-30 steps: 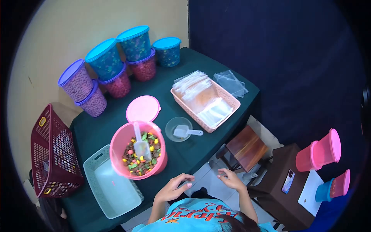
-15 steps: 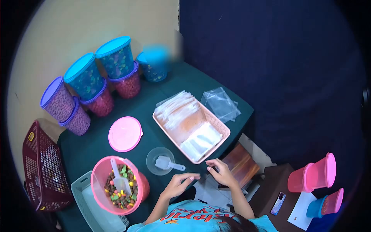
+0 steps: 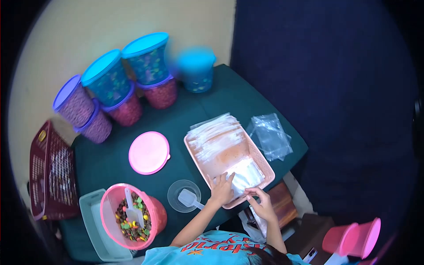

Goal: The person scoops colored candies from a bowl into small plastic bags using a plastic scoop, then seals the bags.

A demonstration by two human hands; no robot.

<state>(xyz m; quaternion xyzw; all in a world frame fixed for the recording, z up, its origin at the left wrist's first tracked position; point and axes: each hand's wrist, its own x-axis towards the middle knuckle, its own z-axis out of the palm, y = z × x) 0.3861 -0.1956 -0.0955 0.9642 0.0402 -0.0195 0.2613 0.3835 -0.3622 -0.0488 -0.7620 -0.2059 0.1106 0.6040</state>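
My left hand (image 3: 222, 190) rests with its fingers apart on a pile of clear plastic bags (image 3: 248, 173) in the near half of a pale pink basket (image 3: 206, 171). At the basket's near right rim, my right hand (image 3: 263, 206) has its thumb and forefinger drawn close together by the edge of the pile. Whether a bag is between those fingertips is too small to make out. Filled packets (image 3: 216, 136) stand in a row in the basket's far half. Left of my left hand, a clear bowl (image 3: 175, 204) holds a small white scoop (image 3: 187, 198).
A pink tub (image 3: 155, 216) of colourful candies, with a scoop (image 3: 134, 214) in it, stands beside a pale green tray (image 3: 93, 229). Nearby lie a pink lid (image 3: 149, 153) and loose clear bags (image 3: 271, 137). Stacked lidded tubs (image 3: 106, 81) line the back; a maroon basket (image 3: 52, 176) stands left.
Both hands have moved forward from the table's near edge to the pale pink basket. My left hand now lies on the plastic bags. The camera view has shifted slightly.
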